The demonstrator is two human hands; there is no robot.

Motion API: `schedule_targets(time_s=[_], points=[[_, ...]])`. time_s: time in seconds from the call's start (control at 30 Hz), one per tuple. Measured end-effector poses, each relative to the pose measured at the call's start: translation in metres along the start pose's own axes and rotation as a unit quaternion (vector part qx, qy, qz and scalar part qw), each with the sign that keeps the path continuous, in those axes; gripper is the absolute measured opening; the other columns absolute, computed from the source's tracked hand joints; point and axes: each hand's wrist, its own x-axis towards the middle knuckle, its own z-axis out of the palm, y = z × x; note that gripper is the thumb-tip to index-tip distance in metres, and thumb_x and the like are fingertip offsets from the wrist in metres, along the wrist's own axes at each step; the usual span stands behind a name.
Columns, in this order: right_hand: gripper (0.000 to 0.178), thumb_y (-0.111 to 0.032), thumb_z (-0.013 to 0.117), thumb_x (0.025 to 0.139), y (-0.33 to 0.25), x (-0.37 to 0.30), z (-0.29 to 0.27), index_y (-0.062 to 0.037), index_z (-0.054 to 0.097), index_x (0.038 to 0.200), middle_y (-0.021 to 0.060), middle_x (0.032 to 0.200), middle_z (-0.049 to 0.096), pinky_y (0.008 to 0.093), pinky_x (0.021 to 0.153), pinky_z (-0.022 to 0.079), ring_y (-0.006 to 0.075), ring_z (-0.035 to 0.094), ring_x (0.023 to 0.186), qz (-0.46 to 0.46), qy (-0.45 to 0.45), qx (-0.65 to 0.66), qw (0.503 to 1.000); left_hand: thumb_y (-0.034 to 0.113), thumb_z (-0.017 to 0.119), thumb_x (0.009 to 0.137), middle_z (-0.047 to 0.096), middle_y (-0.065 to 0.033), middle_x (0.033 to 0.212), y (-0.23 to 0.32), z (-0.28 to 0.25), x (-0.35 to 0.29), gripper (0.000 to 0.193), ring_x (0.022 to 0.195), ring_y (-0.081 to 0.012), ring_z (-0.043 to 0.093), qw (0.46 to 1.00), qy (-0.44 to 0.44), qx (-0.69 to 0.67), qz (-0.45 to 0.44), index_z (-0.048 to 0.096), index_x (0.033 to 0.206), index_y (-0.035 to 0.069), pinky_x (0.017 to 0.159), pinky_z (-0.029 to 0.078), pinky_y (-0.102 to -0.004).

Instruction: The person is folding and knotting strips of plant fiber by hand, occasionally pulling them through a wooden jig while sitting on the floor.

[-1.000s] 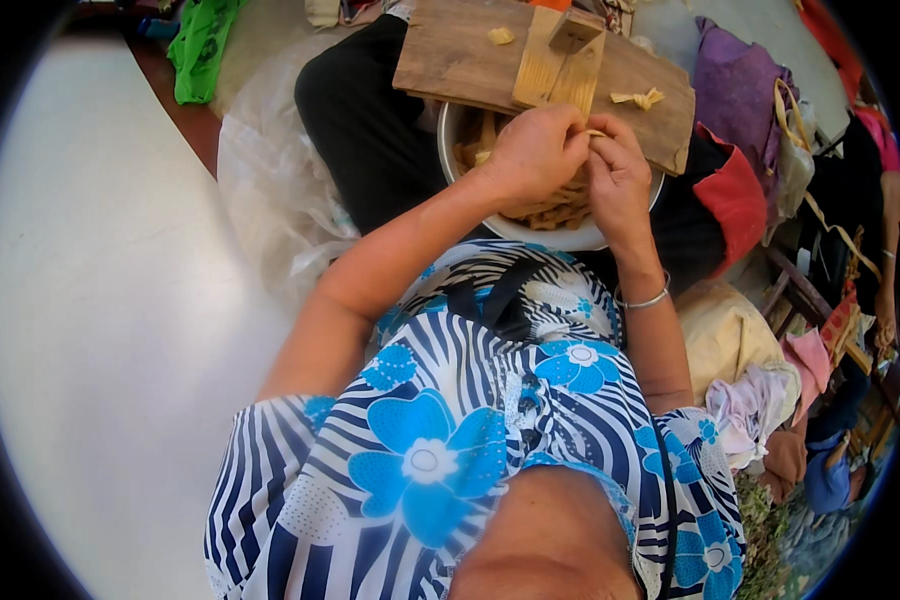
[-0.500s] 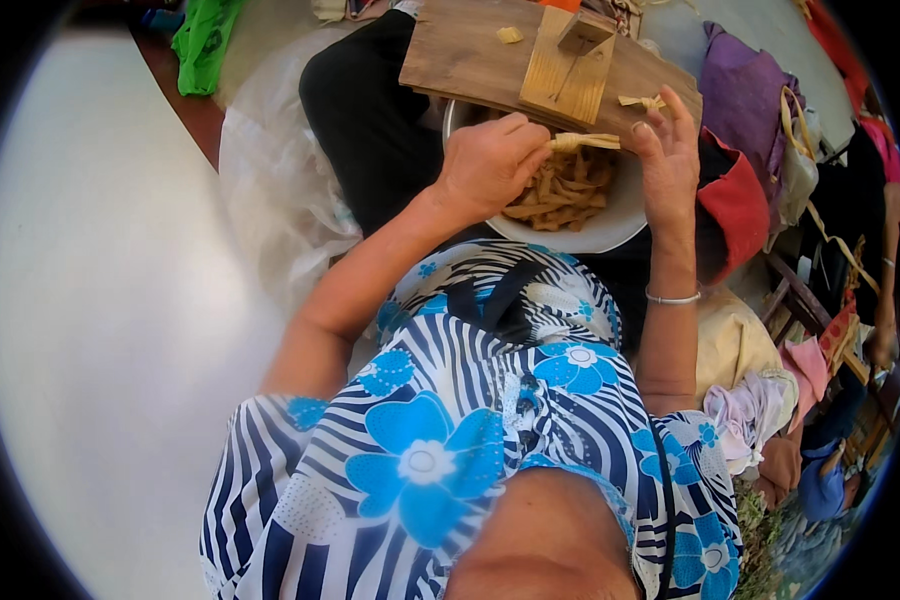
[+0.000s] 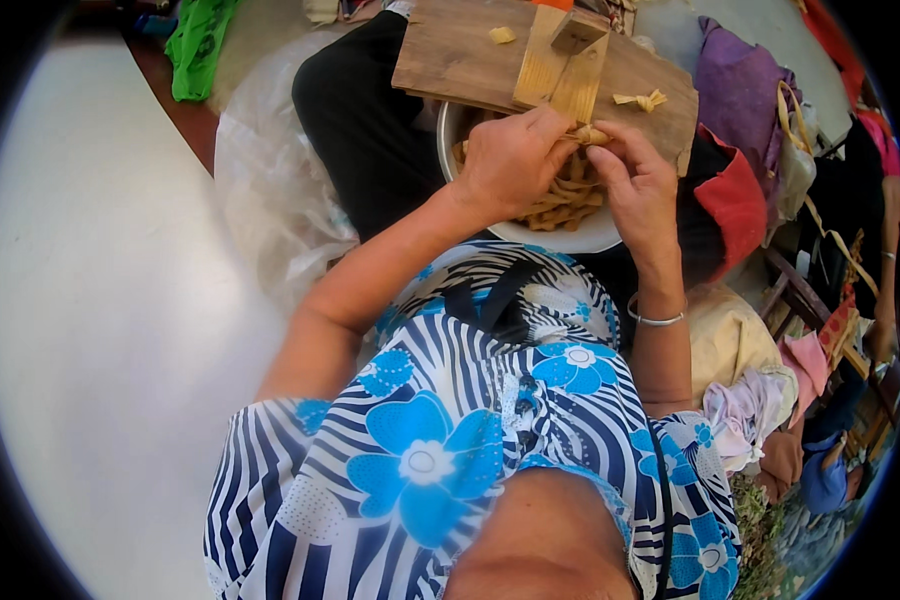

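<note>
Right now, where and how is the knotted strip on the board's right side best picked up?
The knotted strip is probably best pinched from above at its bulky knot: it lies uncovered on the wooden board, its looser ends sticking out. The right hand is nearer.

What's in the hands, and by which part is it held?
A tan strip: the left hand grips its left part, mostly hidden by the fingers; the right hand holds its right end at the fingertips.
</note>
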Motion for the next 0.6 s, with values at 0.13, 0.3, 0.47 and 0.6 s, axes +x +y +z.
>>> schedule_targets(time_s=[0.13, 0.3, 0.47, 0.6], points=[[0.017, -0.007, 0.064, 0.085, 0.000, 0.012, -0.015, 0.0006, 0.064, 0.101, 0.0049, 0.077, 0.065, 0.0240, 0.065, 0.047, 0.0091, 0.057, 0.068, -0.260, 0.090, -0.235, 0.932, 0.010, 0.062, 0.083, 0.063, -0.0153, 0.090, -0.004, -0.007, -0.002, 0.021, 0.081, -0.0323, 0.061, 0.994, -0.052, -0.075, -0.065, 0.061, 0.103, 0.003, 0.069, 0.049, -0.0336], [0.011, -0.006, 0.061, 0.088, 0.012, 0.006, -0.022, 0.0016, 0.063, 0.096, -0.0004, 0.075, 0.060, 0.0223, 0.064, 0.044, 0.0081, 0.052, 0.067, -0.048, -0.047, 0.001, 0.998, 0.008, 0.058, 0.087, 0.064, -0.0092, 0.086, 0.000, -0.013, 0.002, 0.019, 0.080, -0.0158, 0.062, 0.935, -0.093, -0.294, -0.175, 0.060, 0.105, 0.001, 0.071, 0.048, -0.0263], [0.009, -0.005, 0.058, 0.089, 0.010, -0.001, -0.016, 0.0031, 0.062, 0.093, -0.0018, 0.075, 0.058, 0.0216, 0.065, 0.044, 0.0070, 0.052, 0.070, 0.003, -0.067, 0.052, 0.996, 0.006, 0.057, 0.088, 0.063, -0.0018, 0.089, -0.001, -0.010, 0.001, 0.020, 0.083, -0.0074, 0.058, 0.867, -0.129, -0.420, -0.235, 0.060, 0.106, -0.001, 0.072, 0.047, -0.0223], [0.009, -0.003, 0.058, 0.089, 0.011, 0.002, -0.010, 0.0034, 0.062, 0.092, -0.0004, 0.075, 0.059, 0.0220, 0.063, 0.044, 0.0071, 0.052, 0.069, -0.046, -0.071, 0.063, 0.994, 0.006, 0.059, 0.087, 0.063, -0.0014, 0.091, 0.010, -0.008, 0.003, 0.019, 0.084, -0.0065, 0.056, 0.880, -0.126, -0.394, -0.235, 0.061, 0.104, -0.001, 0.074, 0.047, -0.0219]])
